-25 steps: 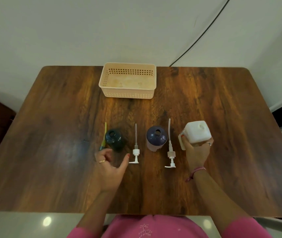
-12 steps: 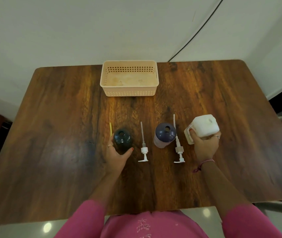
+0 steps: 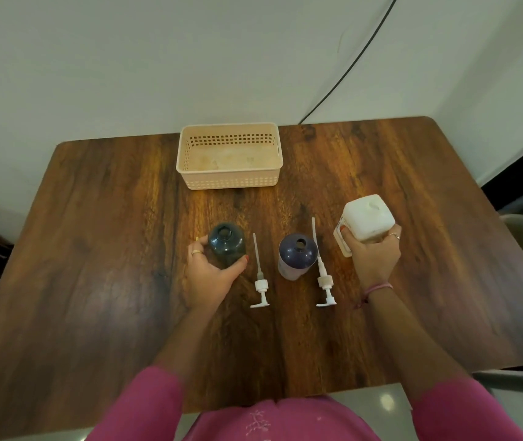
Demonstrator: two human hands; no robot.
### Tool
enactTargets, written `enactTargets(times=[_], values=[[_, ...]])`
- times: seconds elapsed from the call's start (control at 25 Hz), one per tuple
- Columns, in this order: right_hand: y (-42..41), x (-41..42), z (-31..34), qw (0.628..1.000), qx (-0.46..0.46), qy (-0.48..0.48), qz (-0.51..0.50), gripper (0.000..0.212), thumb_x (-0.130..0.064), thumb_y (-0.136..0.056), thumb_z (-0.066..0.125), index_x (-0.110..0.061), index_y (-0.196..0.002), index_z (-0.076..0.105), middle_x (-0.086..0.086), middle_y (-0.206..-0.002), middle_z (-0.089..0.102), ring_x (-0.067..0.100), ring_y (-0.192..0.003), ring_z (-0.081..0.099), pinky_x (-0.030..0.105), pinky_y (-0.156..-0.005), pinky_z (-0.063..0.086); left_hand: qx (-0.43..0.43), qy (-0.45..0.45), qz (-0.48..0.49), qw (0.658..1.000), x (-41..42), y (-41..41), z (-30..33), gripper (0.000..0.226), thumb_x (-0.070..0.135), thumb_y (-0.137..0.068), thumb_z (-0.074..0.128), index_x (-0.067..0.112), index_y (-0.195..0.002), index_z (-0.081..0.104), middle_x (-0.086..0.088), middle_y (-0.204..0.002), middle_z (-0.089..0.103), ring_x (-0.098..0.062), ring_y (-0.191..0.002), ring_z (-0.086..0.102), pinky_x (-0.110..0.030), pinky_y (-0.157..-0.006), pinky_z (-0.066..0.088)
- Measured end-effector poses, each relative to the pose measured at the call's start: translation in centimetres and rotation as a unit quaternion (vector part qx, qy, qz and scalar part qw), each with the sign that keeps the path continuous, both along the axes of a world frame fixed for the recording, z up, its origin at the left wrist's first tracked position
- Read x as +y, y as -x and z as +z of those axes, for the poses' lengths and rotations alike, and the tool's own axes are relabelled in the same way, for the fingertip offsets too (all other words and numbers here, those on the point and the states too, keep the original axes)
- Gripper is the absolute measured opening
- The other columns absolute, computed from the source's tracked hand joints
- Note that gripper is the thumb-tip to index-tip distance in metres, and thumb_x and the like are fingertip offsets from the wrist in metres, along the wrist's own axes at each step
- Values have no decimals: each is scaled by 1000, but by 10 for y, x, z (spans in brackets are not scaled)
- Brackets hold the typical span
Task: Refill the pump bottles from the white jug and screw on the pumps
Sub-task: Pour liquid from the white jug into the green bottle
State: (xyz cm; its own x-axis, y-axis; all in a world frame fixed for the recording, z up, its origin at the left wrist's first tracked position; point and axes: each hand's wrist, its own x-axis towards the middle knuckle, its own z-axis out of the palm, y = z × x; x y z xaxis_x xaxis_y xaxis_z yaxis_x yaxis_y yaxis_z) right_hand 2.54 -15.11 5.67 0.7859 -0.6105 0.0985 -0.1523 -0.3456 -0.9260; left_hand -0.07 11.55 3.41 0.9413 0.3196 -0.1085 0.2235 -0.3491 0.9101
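A dark green bottle (image 3: 225,246) stands open-necked on the wooden table (image 3: 110,249), and my left hand (image 3: 210,276) grips it from the near side. To its right stands a purple bottle (image 3: 297,259), also without a pump. Two white pumps lie flat on the table: one pump (image 3: 260,280) between the bottles, the other pump (image 3: 323,272) just right of the purple bottle. My right hand (image 3: 373,257) holds the white jug (image 3: 366,221) at the right, upright on the table.
A beige perforated basket (image 3: 230,155) sits at the back middle of the table, with nothing in it. A black cable (image 3: 349,68) runs down the wall behind. A tip of a yellow-green item shows left of the green bottle.
My left hand moved forward from the table and took hold of the green bottle. The right hand has stayed on the jug. The head camera shifted, so the scene sits lower in view.
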Motion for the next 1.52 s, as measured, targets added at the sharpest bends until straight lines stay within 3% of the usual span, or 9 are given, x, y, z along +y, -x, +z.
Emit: enactTargets(times=[0.12, 0.24, 0.44, 0.68, 0.92, 1.08, 1.28, 1.52], values=[[-17, -5, 17, 1000, -18, 20, -2, 74, -34, -72, 80, -8, -132, 47, 7, -130, 57, 15, -120, 53, -2, -67, 43, -50, 24, -14, 998, -6, -16, 40, 81, 48, -48, 82, 29, -116, 42, -5, -124, 51, -19, -112, 57, -35, -92, 52], [-39, 3, 56, 993, -84, 76, 15, 73, -33, -71, 82, -9, -131, 48, 5, -128, 57, 5, -113, 49, -3, -67, 43, -92, 34, -25, 995, -12, -30, 82, 78, 40, -53, 85, 31, -116, 41, -2, -125, 51, -16, -115, 56, -35, -92, 55], [-65, 24, 125, 983, -138, 108, 48, 69, -37, -64, 85, -12, -121, 55, -8, -109, 60, 4, -97, 55, 0, -64, 42, -146, 60, -49, 986, -18, -45, 148, 69, 19, -67, 88, 29, -119, 44, 14, -116, 53, -1, -106, 56, -9, -79, 53], [-86, 45, 199, 967, -171, 170, 88, 69, -39, -62, 84, -20, -121, 53, -8, -104, 59, 9, -94, 57, 20, -71, 45, -200, 83, -63, 974, -17, -56, 212, 74, 23, -65, 90, 24, -128, 50, 8, -121, 58, -7, -110, 59, -20, -83, 56], [-99, 55, 257, 942, -211, 235, 115, 72, -37, -62, 83, -22, -125, 52, -4, -107, 63, 13, -93, 57, 22, -72, 43, -235, 84, -85, 965, -10, -68, 258, 70, 22, -66, 89, 29, -123, 49, 17, -113, 56, 4, -99, 57, -6, -64, 50], [-102, 59, 287, 924, -237, 269, 134, 69, -34, -63, 84, -21, -122, 53, -8, -99, 60, 11, -87, 53, 23, -69, 42, -251, 77, -91, 961, -8, -75, 280, 71, 23, -65, 89, 27, -125, 51, 16, -114, 56, 1, -102, 57, -9, -68, 53], [-104, 62, 309, 896, -268, 321, 146, 67, -31, -64, 84, -18, -122, 54, 1, -105, 64, 14, -87, 52, 23, -67, 40, -265, 84, -96, 956, -10, -76, 294, 74, 21, -65, 89, 21, -129, 52, 9, -119, 57, -2, -102, 57, -7, -69, 53], [-104, 63, 325, 866, -300, 368, 157, 66, -26, -65, 81, -20, -125, 55, 2, -114, 63, 24, -101, 58, 29, -74, 48, -271, 103, -95, 952, -15, -74, 300, 73, 19, -65, 89, 21, -128, 53, 9, -116, 58, -4, -101, 58, -7, -66, 52]])
